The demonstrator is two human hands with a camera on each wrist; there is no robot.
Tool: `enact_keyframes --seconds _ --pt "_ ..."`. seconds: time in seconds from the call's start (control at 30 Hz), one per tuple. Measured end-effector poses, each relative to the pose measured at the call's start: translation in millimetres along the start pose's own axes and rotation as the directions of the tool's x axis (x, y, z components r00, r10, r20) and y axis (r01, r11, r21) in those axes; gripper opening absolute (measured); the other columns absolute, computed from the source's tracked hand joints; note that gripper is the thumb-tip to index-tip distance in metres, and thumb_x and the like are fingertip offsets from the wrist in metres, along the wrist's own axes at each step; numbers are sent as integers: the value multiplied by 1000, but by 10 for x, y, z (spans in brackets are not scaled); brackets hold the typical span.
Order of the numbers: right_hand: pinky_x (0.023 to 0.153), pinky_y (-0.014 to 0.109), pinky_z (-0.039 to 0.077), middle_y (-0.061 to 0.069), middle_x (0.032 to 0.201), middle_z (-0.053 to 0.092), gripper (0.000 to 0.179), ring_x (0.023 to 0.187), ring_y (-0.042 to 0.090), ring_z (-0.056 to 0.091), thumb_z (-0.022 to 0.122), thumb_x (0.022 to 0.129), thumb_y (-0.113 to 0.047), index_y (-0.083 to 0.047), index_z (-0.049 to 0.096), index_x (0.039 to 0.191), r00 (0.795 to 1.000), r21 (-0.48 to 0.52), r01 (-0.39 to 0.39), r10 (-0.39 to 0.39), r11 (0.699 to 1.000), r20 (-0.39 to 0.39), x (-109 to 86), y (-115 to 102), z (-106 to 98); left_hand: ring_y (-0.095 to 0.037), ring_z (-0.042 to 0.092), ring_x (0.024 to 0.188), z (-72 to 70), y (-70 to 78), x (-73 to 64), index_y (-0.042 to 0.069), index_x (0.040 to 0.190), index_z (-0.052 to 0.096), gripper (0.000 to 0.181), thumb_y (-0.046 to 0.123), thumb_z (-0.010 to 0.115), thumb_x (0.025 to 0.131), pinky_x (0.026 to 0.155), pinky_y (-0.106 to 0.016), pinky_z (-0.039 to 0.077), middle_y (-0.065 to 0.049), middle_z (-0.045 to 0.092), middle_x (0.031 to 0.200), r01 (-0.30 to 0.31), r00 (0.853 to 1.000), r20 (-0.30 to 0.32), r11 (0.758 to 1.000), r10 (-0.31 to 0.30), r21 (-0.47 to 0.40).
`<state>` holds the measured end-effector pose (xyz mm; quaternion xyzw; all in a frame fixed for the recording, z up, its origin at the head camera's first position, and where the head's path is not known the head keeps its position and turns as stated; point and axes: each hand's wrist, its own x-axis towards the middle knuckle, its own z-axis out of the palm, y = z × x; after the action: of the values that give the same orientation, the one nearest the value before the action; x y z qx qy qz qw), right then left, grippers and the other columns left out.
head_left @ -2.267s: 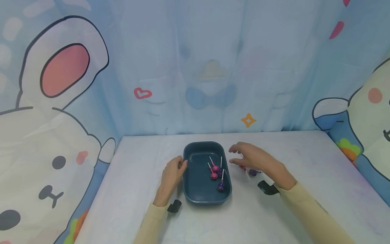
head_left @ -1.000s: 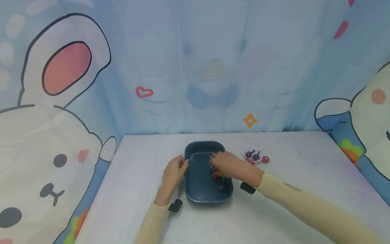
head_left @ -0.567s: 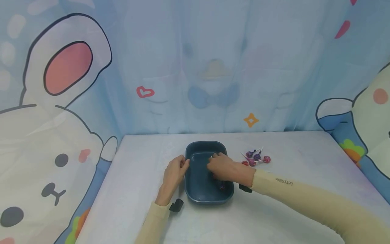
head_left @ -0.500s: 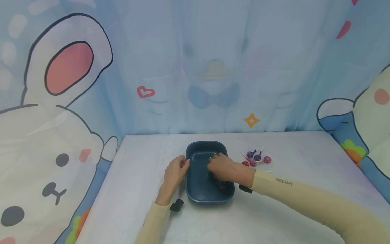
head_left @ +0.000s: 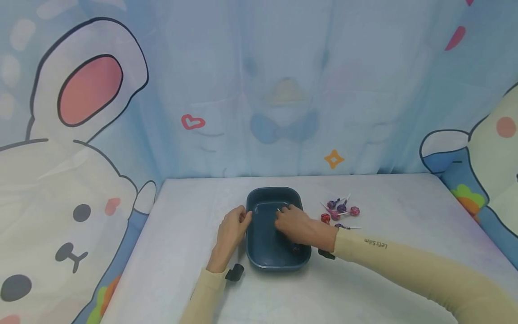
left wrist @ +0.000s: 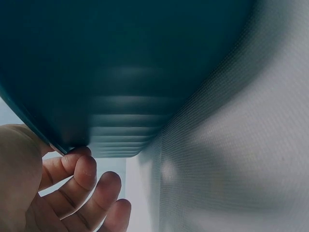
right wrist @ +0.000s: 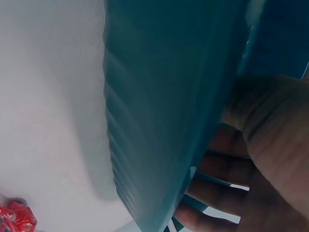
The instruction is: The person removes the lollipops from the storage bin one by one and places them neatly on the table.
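Note:
A dark blue-green dish [head_left: 263, 261] stands on the white table. My left hand [head_left: 232, 227] holds its left rim; the left wrist view shows the fingers [left wrist: 86, 171] curled under the rim's edge. My right hand [head_left: 297, 225] reaches over the right rim into the dish, fingers bent down at a lollipop whose white stick [head_left: 278, 210] pokes out beside them. In the right wrist view the fingertips are hidden behind the dish wall [right wrist: 154, 111]. One dark purple lollipop [head_left: 296, 248] shows below the hand; other lollipops in the dish are covered by it.
To the right of the dish lies a loose group of lollipops: a red one [head_left: 325, 218], a pink one [head_left: 335, 215], a purple one [head_left: 341, 208] and several more. A patterned cloth backdrop [head_left: 210, 153] rises behind the table's far edge.
My right hand has gone from above the lollipops on the table leftward into the dish, shifting only slightly there lately. The stick near its fingers has edged left. My left hand stays at the rim.

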<state>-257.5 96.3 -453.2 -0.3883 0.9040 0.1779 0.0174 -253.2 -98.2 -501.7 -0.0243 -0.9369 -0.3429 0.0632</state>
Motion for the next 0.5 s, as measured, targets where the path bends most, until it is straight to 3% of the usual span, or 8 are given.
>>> enact_keyframes --seconds 0.5 --pt "85 40 48 6 99 65 33 89 22 60 75 75 -30 -13 67 102 1000 -36 -9 8 999 -13 10 -17 51 -10 46 56 3 -4 -11 18 74 49 28 39 48 92 47 -23 36 3 49 64 -11 1000 -2 1000 11 6"
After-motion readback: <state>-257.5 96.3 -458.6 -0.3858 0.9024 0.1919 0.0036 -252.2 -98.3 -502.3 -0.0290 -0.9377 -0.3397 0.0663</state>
